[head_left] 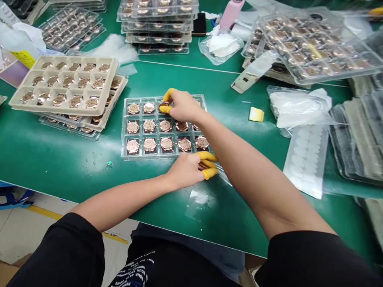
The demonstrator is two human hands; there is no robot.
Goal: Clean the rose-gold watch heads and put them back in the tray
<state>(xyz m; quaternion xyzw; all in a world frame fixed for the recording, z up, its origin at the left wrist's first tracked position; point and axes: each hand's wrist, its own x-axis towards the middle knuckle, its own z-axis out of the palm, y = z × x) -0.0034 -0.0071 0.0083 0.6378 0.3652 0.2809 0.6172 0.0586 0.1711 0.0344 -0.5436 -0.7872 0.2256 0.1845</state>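
A clear plastic tray (123, 137) with rose-gold watch cases lying back side up in its compartments is in front of me on the green table. My right hand (184, 107), with yellow finger cots on thumb and forefinger, pinches a watch case (163, 107) at the tray's back row. That case looks tilted, and fingers partly cover it. At the front right edge of the tray is my left hand (191, 169), also in yellow finger cots, its fingers bent and apart. A clear plastic strip (225, 176) lies by its fingertips; whether they touch is unclear. My right forearm hides the tray's right end.
Stacked beige trays (64, 85) of watch cases stand left, more clear trays (158, 24) at the back. A tilted tray (320, 52) is back right. Nearby are a yellow-white sponge (256, 114), a bag of white wipes (301, 105) and a pink bottle (231, 15).
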